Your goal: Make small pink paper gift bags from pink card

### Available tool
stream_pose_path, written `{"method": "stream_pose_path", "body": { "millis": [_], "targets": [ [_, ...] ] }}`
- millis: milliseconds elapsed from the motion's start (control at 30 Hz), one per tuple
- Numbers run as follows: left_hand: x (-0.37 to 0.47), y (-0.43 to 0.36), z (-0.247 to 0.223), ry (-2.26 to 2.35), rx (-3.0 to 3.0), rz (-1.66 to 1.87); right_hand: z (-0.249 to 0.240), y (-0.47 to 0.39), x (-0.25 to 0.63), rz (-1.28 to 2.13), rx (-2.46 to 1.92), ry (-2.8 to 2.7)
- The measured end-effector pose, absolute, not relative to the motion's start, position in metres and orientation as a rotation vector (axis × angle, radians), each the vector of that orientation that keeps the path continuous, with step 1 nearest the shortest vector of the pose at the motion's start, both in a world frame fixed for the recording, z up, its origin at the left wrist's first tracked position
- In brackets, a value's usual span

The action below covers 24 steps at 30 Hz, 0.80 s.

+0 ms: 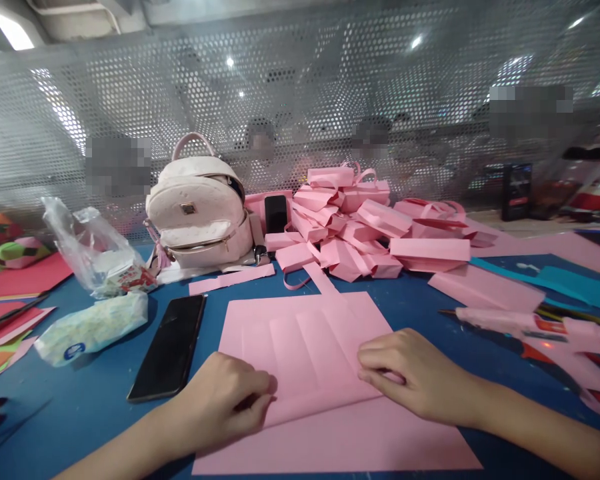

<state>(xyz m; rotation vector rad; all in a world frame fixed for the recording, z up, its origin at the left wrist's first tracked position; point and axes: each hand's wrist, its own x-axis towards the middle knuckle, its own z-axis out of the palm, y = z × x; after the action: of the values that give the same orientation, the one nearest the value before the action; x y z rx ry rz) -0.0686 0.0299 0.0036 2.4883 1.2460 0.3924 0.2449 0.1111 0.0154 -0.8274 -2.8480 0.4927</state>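
Observation:
A creased pink paper sheet (300, 353) lies in front of me, its near edge curled up a little. Several long fold lines run across its middle. My left hand (233, 393) is closed on the sheet's lower left side, thumb and fingers pinched together. On the opposite side, my right hand (405, 373) pinches the lower right part. Beneath it rests a second flat pink sheet (340, 443), which sticks out towards me. A black phone (170, 350) lies just left of the sheets, and a pink hot glue gun (550, 333) is to the right of my right hand.
Folded pink paper bags (350, 220) form a pile at the back of the blue table (100, 413). Beside it stand a white backpack (200, 207) and a second phone (276, 213). A tissue pack (95, 327) and coloured papers (10, 327) are at left. Behind is a perforated metal screen (300, 80).

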Motion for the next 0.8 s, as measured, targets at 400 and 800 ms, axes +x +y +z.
{"method": "stream_pose_path", "body": {
  "millis": [400, 800],
  "targets": [
    [-0.0672, 0.0300, 0.0023, 1.245, 2.484, 0.430, 0.0134, 0.1118, 0.2462, 0.472, -0.815, -2.856],
    [-0.0712, 0.0313, 0.0065, 1.146, 2.502, 0.364, 0.0109, 0.1137, 0.2469, 0.524, -0.791, -2.848]
  ]
}}
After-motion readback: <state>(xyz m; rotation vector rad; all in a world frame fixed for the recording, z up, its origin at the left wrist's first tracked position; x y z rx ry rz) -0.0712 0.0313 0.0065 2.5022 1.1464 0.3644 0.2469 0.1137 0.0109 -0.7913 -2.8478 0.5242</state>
